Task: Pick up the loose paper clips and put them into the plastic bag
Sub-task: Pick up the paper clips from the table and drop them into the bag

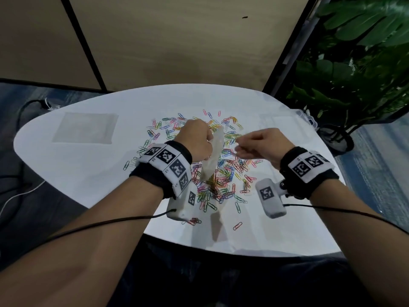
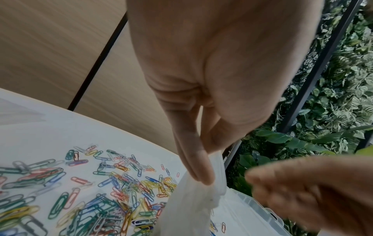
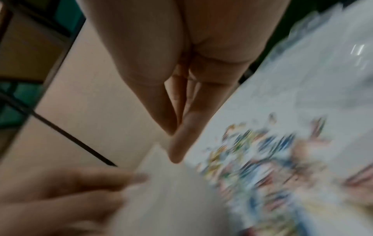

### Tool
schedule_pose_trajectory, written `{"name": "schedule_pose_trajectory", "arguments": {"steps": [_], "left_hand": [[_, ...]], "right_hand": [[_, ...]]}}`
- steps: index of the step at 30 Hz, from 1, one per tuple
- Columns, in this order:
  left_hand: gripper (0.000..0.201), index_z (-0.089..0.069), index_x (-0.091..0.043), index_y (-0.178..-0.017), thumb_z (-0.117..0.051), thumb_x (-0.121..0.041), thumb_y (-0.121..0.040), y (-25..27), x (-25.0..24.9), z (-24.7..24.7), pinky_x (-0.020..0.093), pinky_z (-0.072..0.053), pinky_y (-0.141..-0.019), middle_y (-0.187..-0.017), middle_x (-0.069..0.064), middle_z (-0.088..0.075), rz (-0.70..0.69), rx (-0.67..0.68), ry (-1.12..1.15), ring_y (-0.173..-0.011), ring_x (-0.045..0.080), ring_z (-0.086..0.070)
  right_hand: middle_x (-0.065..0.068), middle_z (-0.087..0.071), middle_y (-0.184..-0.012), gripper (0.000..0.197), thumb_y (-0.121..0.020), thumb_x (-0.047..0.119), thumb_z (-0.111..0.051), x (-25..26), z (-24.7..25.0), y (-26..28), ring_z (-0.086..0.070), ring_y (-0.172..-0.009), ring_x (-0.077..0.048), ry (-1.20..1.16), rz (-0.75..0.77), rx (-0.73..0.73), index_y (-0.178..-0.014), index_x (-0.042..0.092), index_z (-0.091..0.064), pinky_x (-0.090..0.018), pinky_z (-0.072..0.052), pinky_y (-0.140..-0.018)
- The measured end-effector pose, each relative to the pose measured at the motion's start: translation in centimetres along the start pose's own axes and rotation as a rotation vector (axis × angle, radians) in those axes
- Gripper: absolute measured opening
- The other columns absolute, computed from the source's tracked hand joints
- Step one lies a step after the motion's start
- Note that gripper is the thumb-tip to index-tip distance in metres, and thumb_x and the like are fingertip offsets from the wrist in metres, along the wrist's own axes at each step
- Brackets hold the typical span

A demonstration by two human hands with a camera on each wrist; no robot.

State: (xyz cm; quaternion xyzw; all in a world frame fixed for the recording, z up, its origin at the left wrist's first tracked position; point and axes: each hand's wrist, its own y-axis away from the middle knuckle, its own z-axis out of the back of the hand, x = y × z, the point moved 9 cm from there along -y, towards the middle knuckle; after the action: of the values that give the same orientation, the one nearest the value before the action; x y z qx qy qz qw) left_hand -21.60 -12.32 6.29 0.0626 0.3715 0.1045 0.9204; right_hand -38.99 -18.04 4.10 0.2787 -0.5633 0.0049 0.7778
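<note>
A heap of coloured paper clips [image 1: 230, 171] lies spread over the middle of the white table [image 1: 88, 173]. My left hand [image 1: 209, 138] pinches the top edge of a small clear plastic bag [image 1: 212, 160], which hangs upright over the heap. The left wrist view shows thumb and finger [image 2: 201, 174] pressed together on the bag [image 2: 191, 207], with clips [image 2: 101, 199] below. My right hand [image 1: 238, 145] hovers just right of the bag's top, fingers nearly straight and close together, pointing at it. No clip shows between them. The right wrist view is blurred; its fingertips [image 3: 175, 156] reach the bag's edge [image 3: 161, 183].
A second flat clear bag [image 1: 85, 127] lies at the table's back left. A clear plastic box [image 1: 303, 120] stands at the right edge, also the box [image 2: 252, 212]. A large potted plant [image 1: 354, 63] stands beyond it. Cables [image 1: 26, 107] trail on the floor at left.
</note>
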Motion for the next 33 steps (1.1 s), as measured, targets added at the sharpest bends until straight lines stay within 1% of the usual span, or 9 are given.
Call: {"name": "schedule_pose_trajectory", "arguments": {"steps": [3,6,9,12,16,20,25,30,33], "left_hand": [[0.029,-0.069,-0.001,-0.114,-0.055,0.003,-0.089,0.1,0.1,0.1,0.029,-0.06,-0.062,-0.127,0.012,-0.064,0.017,0.003,-0.014,-0.068,0.021,-0.075],[0.029,-0.069,-0.001,-0.114,-0.054,0.002,-0.09,0.2,0.0,0.2,0.029,-0.06,-0.063,-0.124,0.013,-0.066,0.01,-0.002,-0.026,-0.068,0.021,-0.075],[0.028,-0.071,0.0,-0.11,-0.054,0.003,-0.089,0.4,0.0,0.5,0.027,-0.059,-0.06,-0.117,0.012,-0.069,0.012,-0.005,-0.033,-0.067,0.02,-0.075],[0.021,-0.073,0.002,-0.094,-0.054,0.005,-0.086,0.5,0.1,0.8,0.028,-0.058,-0.056,-0.103,0.013,-0.073,0.014,-0.01,-0.049,-0.066,0.018,-0.075],[0.027,-0.073,0.001,-0.103,-0.051,0.005,-0.088,0.8,-0.1,0.8,0.033,-0.061,-0.07,-0.098,0.012,-0.074,0.006,0.003,-0.049,-0.067,0.019,-0.075],[0.028,-0.072,0.0,-0.106,-0.051,0.005,-0.088,0.9,0.0,1.0,0.035,-0.062,-0.074,-0.099,0.012,-0.074,-0.002,0.005,-0.048,-0.066,0.019,-0.075],[0.029,-0.07,-0.002,-0.11,-0.052,0.005,-0.089,1.1,0.1,1.2,0.033,-0.061,-0.07,-0.107,0.012,-0.071,0.006,0.006,-0.035,-0.068,0.021,-0.075],[0.03,-0.07,-0.002,-0.111,-0.05,0.005,-0.09,0.9,0.4,1.4,0.031,-0.061,-0.069,-0.099,0.012,-0.072,0.011,0.009,-0.034,-0.065,0.019,-0.074],[0.033,-0.066,-0.002,-0.119,-0.051,0.003,-0.09,0.5,0.5,1.1,0.027,-0.059,-0.067,-0.105,0.012,-0.071,0.013,0.012,-0.02,-0.062,0.015,-0.073]], "right_hand": [[-0.013,-0.072,-0.11,0.038,-0.086,0.02,-0.072,-4.6,3.1,-1.0,-0.074,-0.086,-0.022,0.736,-0.14,-0.044,-0.121,0.007,-0.066,-0.036,-0.059,-0.086],[-0.011,-0.046,-0.147,0.066,-0.091,0.043,-0.061,-10.3,3.5,-0.5,-0.056,-0.123,-0.027,1.22,-0.33,0.08,-0.145,0.012,-0.04,-0.04,-0.046,-0.104],[-0.018,-0.035,-0.149,0.077,-0.093,0.052,-0.051,-12.9,2.2,-0.5,-0.043,-0.134,-0.034,1.234,-0.382,0.051,-0.15,0.01,-0.023,-0.042,-0.039,-0.107],[-0.02,-0.03,-0.148,0.077,-0.094,0.052,-0.044,-14.2,-0.5,-1.1,-0.041,-0.133,-0.038,1.212,-0.379,0.037,-0.152,0.011,-0.015,-0.045,-0.037,-0.106],[-0.021,-0.029,-0.148,0.091,-0.087,0.059,-0.056,-13.9,-4.0,-1.6,-0.041,-0.13,-0.043,1.231,-0.227,0.01,-0.153,0.017,-0.01,-0.05,-0.04,-0.106],[-0.016,-0.037,-0.139,0.073,-0.085,0.044,-0.065,-13.3,-7.0,-1.4,-0.048,-0.119,-0.043,1.326,-0.001,0.109,-0.145,0.024,-0.028,-0.049,-0.047,-0.099],[-0.012,-0.06,-0.116,0.035,-0.088,0.003,-0.058,-11.4,-8.0,-1.8,-0.061,-0.103,-0.029,1.395,0.239,0.036,-0.121,0.014,-0.063,-0.033,-0.051,-0.09],[-0.005,-0.075,-0.093,0.02,-0.087,0.006,-0.064,-9.3,-5.5,-3.0,-0.07,-0.088,-0.019,1.178,0.126,-0.033,-0.095,0.016,-0.079,-0.03,-0.059,-0.084],[-0.006,-0.077,-0.084,0.007,-0.077,0.01,-0.079,-7.7,-2.6,-3.3,-0.073,-0.079,-0.018,0.784,0.02,-0.111,-0.084,0.011,-0.08,-0.03,-0.06,-0.079]]}}
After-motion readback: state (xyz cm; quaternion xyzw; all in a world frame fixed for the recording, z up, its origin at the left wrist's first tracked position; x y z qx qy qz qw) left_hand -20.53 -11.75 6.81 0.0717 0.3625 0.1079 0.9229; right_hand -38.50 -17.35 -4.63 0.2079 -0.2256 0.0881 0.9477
